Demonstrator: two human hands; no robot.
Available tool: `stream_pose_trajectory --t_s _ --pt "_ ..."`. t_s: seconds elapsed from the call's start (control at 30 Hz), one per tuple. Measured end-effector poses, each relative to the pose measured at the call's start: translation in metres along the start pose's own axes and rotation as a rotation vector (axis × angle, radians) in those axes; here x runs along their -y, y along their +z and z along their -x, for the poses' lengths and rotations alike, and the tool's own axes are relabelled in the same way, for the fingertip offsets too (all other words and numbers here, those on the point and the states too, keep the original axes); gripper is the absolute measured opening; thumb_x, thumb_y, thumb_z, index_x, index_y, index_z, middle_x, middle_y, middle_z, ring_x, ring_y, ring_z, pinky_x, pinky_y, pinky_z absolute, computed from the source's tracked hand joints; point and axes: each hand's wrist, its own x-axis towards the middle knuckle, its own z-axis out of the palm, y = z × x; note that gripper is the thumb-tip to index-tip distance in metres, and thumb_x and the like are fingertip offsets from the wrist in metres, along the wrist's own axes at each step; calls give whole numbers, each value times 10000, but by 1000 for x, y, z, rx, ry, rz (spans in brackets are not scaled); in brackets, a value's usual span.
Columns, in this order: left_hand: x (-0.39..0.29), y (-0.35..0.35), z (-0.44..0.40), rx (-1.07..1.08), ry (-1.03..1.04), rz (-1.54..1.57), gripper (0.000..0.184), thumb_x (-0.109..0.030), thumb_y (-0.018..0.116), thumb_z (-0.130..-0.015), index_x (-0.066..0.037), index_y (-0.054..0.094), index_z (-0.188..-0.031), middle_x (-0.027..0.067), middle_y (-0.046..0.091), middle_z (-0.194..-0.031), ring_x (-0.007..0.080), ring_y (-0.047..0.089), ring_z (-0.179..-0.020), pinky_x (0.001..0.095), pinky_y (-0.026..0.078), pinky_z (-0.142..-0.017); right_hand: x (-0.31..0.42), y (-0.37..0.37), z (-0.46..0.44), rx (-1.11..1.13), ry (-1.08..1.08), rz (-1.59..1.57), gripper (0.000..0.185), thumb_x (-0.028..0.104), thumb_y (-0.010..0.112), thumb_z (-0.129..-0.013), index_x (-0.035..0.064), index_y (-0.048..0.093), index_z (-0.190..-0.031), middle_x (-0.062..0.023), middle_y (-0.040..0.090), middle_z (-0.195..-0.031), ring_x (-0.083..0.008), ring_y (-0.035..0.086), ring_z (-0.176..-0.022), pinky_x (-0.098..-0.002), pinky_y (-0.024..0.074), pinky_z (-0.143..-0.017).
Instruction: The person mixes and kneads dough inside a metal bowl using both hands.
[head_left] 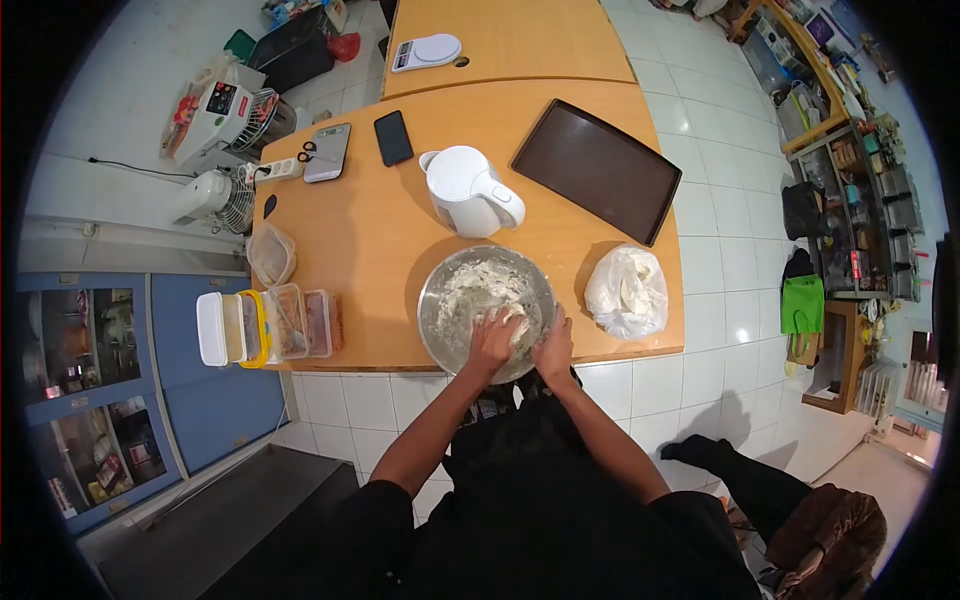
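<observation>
A wide metal mixing bowl (432, 310) stands at the front edge of the wooden table. Loose white flour and rough, crumbly dough (480, 288) cover much of its inside. My left hand (491, 345) is down in the bowl, its fingers curled into the dough. At the bowl's right side, my right hand (554, 350) grips the rim. A white electric kettle (462, 185) stands just behind the bowl. To the right lies an open plastic bag of flour (628, 292).
A dark baking tray (600, 170) lies at the back right of the table (350, 240). Behind are a phone (393, 138), a grey scale (328, 155) with scissors (308, 152), and a white scale (427, 52). Plastic containers (288, 320) line the left edge. Another person's leg (740, 470) shows at lower right.
</observation>
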Motion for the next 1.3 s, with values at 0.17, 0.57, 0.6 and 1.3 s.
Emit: stream_pose_trajectory --t_s 0.17,0.57,0.6,1.3 --pt "10 53 -28 -34 41 -132 325 -145 440 -869 -55 521 -1171 196 504 -1283 378 492 -1166 527 387 -960 -5 6 -4 -25 -55 -74 659 -17 508 -794 22 246 -1397 -315 489 -1205 -483 500 -1094 -507 429 -906" --pt "71 49 -75 -320 -296 33 547 -25 546 -783 -41 410 -1312 294 459 -1290 405 526 -1120 464 441 -928 5 1 -7 -43 -22 -59 618 -51 456 -802 24 258 -1382 -339 554 -1106 -502 546 -1004 -516 441 -860" --pt "70 46 -73 -318 -339 147 600 17 551 -767 -38 384 -1341 306 438 -1307 430 507 -1135 473 425 -955 4 3 -7 -53 -16 -54 621 -50 459 -801 28 257 -1384 -338 554 -1107 -501 546 -1006 -516 442 -859" --pt "55 40 -14 70 30 350 537 1 604 -629 -149 660 -1142 172 643 -1063 379 612 -952 406 499 -837 22 34 15 -187 35 -163 797 -87 539 -714 -2 174 -1418 -279 435 -1218 -462 466 -1124 -479 393 -949"
